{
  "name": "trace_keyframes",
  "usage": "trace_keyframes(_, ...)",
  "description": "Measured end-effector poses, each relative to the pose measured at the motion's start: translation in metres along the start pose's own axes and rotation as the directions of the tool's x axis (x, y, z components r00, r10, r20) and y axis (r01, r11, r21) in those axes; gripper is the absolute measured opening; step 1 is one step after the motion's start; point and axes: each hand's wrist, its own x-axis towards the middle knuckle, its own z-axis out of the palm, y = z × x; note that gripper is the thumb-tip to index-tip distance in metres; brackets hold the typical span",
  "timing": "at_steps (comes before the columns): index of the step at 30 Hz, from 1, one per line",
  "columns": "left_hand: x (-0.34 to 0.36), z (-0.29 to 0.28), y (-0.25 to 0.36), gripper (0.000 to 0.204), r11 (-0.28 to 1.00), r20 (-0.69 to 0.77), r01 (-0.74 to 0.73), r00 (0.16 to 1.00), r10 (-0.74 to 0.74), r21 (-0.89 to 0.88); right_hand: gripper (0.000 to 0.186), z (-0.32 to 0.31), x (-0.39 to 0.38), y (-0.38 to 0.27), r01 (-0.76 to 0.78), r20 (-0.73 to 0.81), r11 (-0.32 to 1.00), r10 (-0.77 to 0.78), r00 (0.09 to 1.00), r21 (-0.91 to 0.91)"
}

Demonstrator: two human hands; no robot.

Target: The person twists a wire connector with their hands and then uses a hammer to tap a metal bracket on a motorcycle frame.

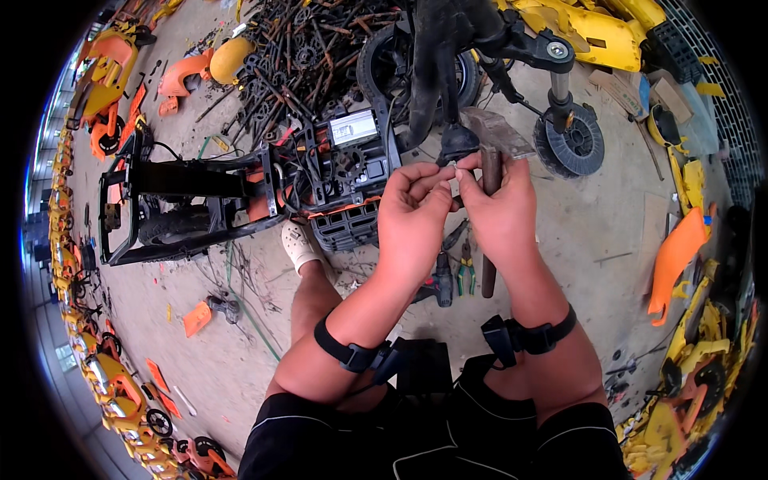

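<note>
Both my hands meet above the floor near the front of a stripped electric scooter frame (280,172). Thumb and fingers of my left hand (412,210) are closed in a pinch on a tiny pale piece (454,165), too small to name. My right hand (506,210) touches the same spot with thumb and forefinger. It also grips a chopper-like tool (490,170) with a wide flat metal blade and a long brown handle, partly hidden by the hand. Below lie a cordless drill (442,280) and green-handled pliers (466,272).
A heap of rusty metal parts (300,64) lies beyond the frame. The scooter's fork (560,80) and a dark wheel (570,140) stand far right. Yellow panels (592,36) and an orange panel (676,260) line the right; parked yellow scooters (104,376) fill the left.
</note>
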Motion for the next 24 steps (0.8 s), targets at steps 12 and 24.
trace_keyframes(12, -0.002, -0.031, 0.03, 0.023, 0.754, 0.235, -0.446, 0.895, 0.379, 0.482, 0.032, -0.003, -0.01, -0.027, -0.033, 0.101, 0.951, 0.002, 0.995, 0.307)
trace_keyframes(24, 0.015, -0.029, 0.038, 0.017, 0.251, 0.456, -0.687, 0.668, 0.588, 0.682, 0.036, -0.008, 0.0, -0.03, -0.074, 0.138, 0.954, 0.035, 0.99, 0.289)
